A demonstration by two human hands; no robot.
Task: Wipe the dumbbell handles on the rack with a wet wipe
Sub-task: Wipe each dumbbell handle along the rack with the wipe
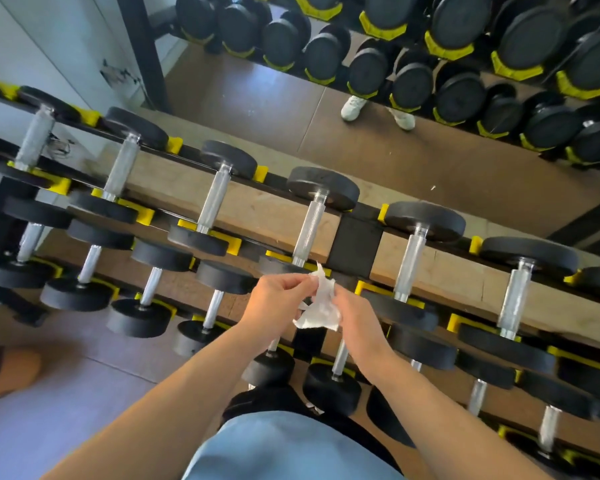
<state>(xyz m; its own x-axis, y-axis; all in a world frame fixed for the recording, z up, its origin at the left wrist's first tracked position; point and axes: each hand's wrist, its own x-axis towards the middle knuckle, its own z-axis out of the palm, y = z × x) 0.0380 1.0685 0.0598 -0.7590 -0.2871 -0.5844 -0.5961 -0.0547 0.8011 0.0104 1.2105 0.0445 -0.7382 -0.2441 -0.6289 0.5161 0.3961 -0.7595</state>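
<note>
A crumpled white wet wipe (321,308) hangs between both hands, above the middle tier of the rack. My left hand (276,299) pinches its top left edge. My right hand (352,317) grips its right side. Just beyond the wipe lies a dumbbell with a knurled silver handle (309,233) on the top tier of the black and yellow rack (355,240). Several more dumbbells with silver handles fill all three tiers to the left and right. Neither hand touches a handle.
A mirror (257,95) behind the rack reflects the dumbbells and a pair of white shoes. A white wall stands at the far left. Brown floor lies at the lower left, with an orange-brown object (14,372) at the left edge.
</note>
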